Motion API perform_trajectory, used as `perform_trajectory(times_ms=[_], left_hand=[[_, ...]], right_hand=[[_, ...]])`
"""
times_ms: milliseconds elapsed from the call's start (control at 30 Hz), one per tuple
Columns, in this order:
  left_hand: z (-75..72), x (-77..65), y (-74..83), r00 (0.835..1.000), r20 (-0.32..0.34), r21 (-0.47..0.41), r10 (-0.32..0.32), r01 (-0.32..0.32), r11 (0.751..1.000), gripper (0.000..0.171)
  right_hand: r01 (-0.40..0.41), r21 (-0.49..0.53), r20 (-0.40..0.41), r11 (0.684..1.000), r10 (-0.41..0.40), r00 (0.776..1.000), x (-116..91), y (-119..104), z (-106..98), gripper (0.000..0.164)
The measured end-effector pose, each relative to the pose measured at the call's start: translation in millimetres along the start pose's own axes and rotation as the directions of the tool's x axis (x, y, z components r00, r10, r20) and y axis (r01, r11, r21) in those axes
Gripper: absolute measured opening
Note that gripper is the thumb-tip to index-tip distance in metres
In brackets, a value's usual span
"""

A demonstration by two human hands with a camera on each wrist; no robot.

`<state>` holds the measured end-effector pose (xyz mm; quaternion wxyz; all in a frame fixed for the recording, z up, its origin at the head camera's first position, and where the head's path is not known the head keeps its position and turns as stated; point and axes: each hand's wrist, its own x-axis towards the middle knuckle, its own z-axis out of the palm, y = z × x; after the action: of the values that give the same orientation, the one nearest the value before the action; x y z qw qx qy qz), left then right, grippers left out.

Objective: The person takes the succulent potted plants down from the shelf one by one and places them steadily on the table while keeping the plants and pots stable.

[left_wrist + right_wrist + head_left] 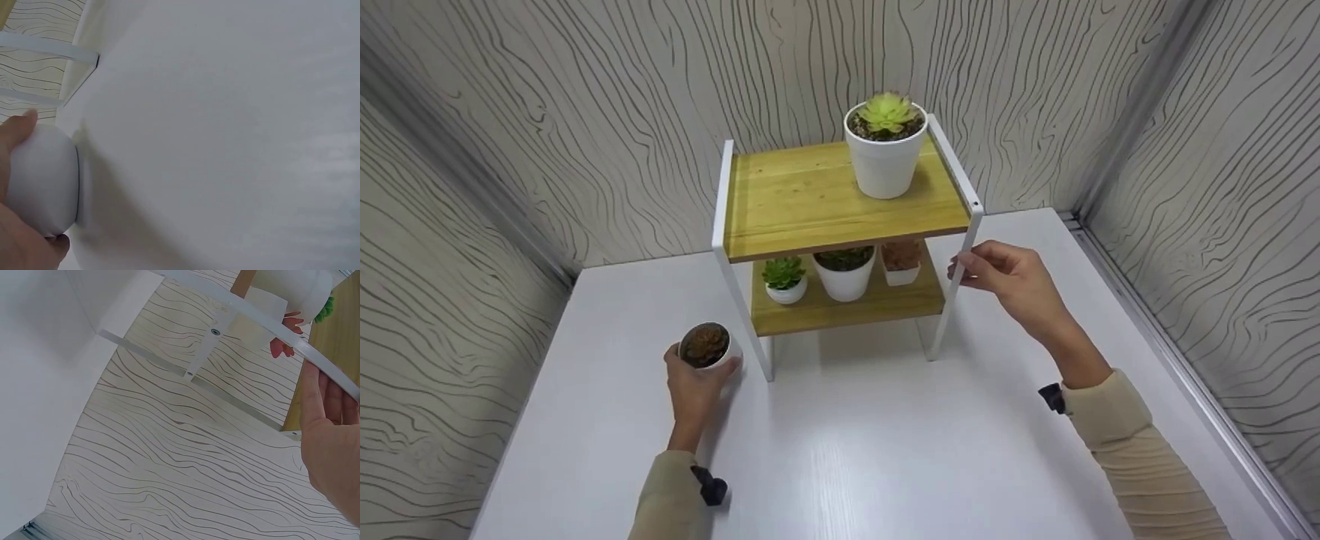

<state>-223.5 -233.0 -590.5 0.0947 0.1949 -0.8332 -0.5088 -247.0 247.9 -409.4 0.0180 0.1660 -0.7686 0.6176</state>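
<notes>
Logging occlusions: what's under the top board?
On the lower board: a small green plant, a larger pot and a reddish plant. In the head view, the top board hides the latter two's tops.

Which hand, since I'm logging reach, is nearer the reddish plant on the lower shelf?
Right. The right hand grips the white post just right of the reddish plant; the left hand holds a potted plant outside the lower shelf's left end.

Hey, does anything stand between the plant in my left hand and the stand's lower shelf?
Yes: the white front-left leg stands between the brown potted plant in your left hand and the lower shelf; the small green plant sits just beyond that leg.
</notes>
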Motion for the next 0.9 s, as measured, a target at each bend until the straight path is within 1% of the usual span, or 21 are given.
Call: perform_trajectory(times_ms=[133, 267, 433, 533, 900], left_hand=[[-0.3, -0.4, -2.3, 1.0, -0.002, 0.0, 0.0, 0.0, 1.0, 0.114], [-0.3, -0.4, -3.0, 1.0, -0.001, -0.003, -0.005, 0.005, 1.0, 0.117], [1.1, -1.9, -3.2, 1.0, -0.015, 0.011, 0.021, -0.021, 1.0, 0.116], [2.4, -3.8, -3.1, 0.999, -0.024, 0.022, 0.026, -0.025, 0.999, 0.115], [-1.4, -8.6, 2.0, 0.999, -0.054, 0.011, -0.005, 0.005, 1.0, 0.122]], right_hand=[[-0.005, -0.001, 0.002, 1.0, 0.005, 1.0, 0.1, 0.8, 0.8, 0.038], [-0.008, 0.004, 0.002, 1.0, 0.008, 1.0, 0.2, 0.9, 1.0, 0.035], [-0.013, 0.01, -0.001, 1.0, 0.013, 1.0, 0.1, 1.1, 1.1, 0.03], [-0.012, 0.012, -0.003, 1.0, 0.012, 1.0, 0.1, 1.4, 1.3, 0.029], [-0.007, 0.005, 0.0, 1.0, 0.007, 1.0, 0.1, 1.8, 0.2, 0.03]])
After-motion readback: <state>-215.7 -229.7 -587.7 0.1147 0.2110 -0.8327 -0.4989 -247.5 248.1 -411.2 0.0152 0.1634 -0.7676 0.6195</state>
